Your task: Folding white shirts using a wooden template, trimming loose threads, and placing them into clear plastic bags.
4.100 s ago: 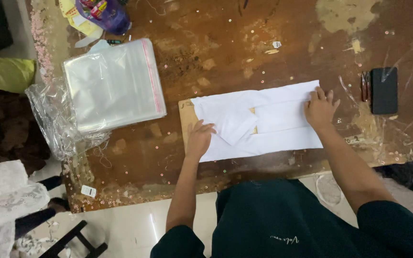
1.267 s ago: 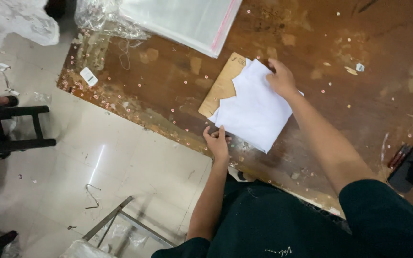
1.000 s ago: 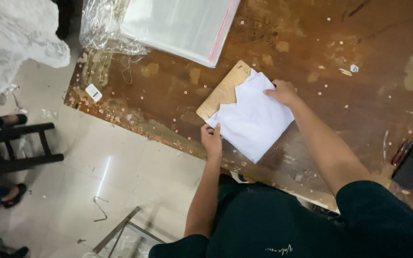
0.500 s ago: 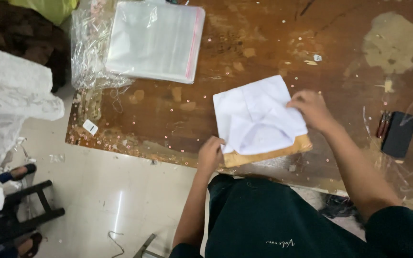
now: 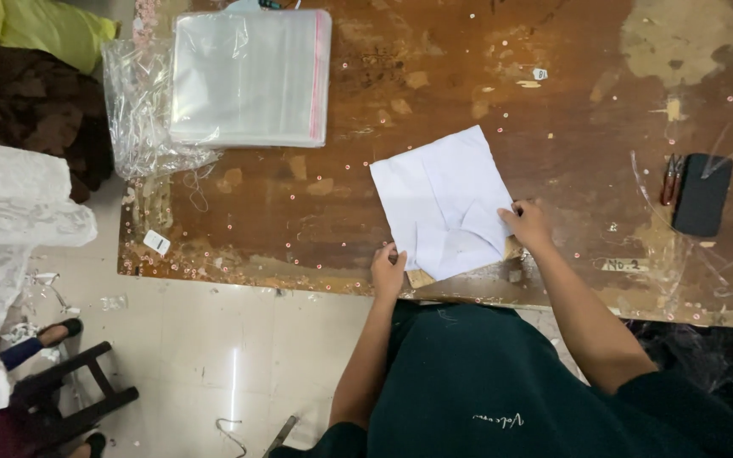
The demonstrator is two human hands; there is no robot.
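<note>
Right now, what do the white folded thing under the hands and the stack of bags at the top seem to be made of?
White folded piece: probably thin cloth, matt, soft creases; could be paper. Board beneath it: tan cardboard, by its look. Stack of bags: clear glossy plastic film, pink edge strip.
</note>
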